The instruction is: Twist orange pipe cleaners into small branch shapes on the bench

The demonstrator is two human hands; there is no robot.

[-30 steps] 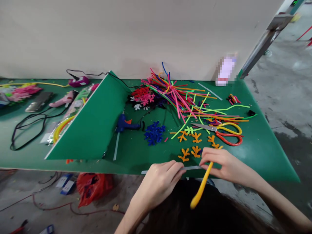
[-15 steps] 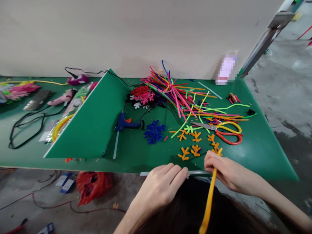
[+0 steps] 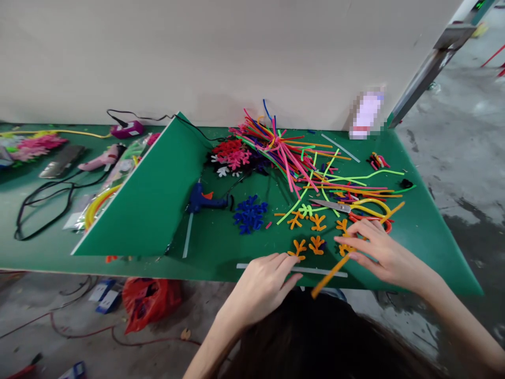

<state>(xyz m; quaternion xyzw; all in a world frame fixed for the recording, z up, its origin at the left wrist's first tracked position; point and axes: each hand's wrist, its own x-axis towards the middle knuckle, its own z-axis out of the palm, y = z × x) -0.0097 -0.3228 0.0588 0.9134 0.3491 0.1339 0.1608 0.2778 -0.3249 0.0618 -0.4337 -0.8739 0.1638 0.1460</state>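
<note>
My left hand [image 3: 258, 289] rests at the table's near edge, its fingers over a long translucent glue stick [image 3: 319, 271]. My right hand [image 3: 382, 252] grips an orange pipe cleaner [image 3: 332, 272] that runs diagonally beneath the palm. Several orange branched pipe-cleaner pieces lie just ahead of my hands, the closest [image 3: 299, 249] beside my left fingertips and another [image 3: 316, 245] to its right. Red-and-yellow-handled scissors [image 3: 366, 210] lie just beyond my right fingers, partly hidden by them.
A green table [image 3: 426, 247] holds a heap of coloured pipe cleaners [image 3: 284, 158], blue branched pieces [image 3: 250, 214] and a blue glue gun [image 3: 203, 200]. A tilted green board [image 3: 145, 200] stands to the left. A red plastic bag [image 3: 150, 305] lies on the floor below.
My right hand has moved right and away from me, swinging the orange pipe cleaner from near upright to a diagonal. The glue stick has shifted slightly farther onto the table.
</note>
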